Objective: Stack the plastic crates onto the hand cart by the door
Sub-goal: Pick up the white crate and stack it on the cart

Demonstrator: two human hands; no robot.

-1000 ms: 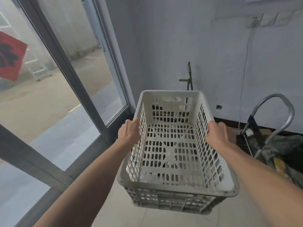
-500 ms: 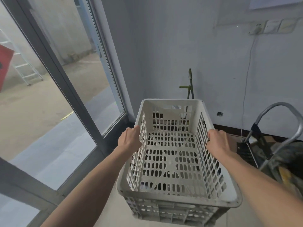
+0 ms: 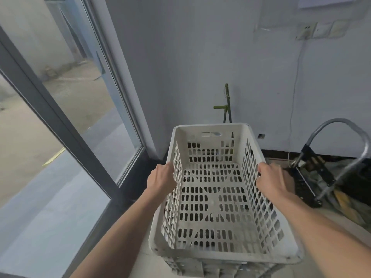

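Both hands grip one empty white crate (image 3: pixel 220 255) by its long sides: the left hand (image 3: pixel 160 177) curls tight over the left rim and the right hand (image 3: pixel 273 179) over the right rim, about midway along. They hold the crate above the pale floor (image 3: pixel 144 265). Its slotted bottom is bare. Just right of it stands the cart (image 3: pixel 339 121), handle upright. The glass door (image 3: pixel 60 127) is to the left. Beyond the crate, a green rod (image 3: pixel 226 105) leans on the grey wall (image 3: pixel 200 57).
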